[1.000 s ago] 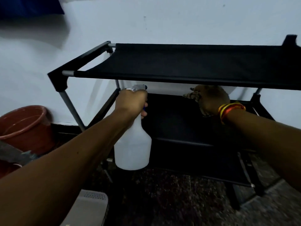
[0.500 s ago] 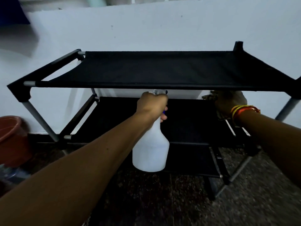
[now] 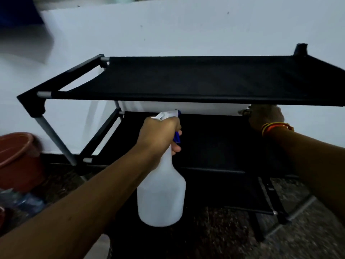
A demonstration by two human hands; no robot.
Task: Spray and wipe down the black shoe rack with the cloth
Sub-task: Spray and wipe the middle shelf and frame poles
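A black fabric shoe rack with grey metal poles stands against a white wall. My left hand grips the neck of a white spray bottle, whose blue-tipped nozzle points at the second shelf. My right hand, with orange bangles at the wrist, reaches under the top shelf on the right. It holds a bunched cloth, which is mostly hidden by the hand and the shelf's edge.
A reddish-brown bucket stands on the floor at the left, by the wall. Something bluish and blurred lies below it. The floor is dark and speckled. The rack's lowest shelf sits close to the floor.
The view has swung back to the left, so the bucket shows more. My right hand with the cloth has slid further right under the top shelf. My left hand still holds the bottle.
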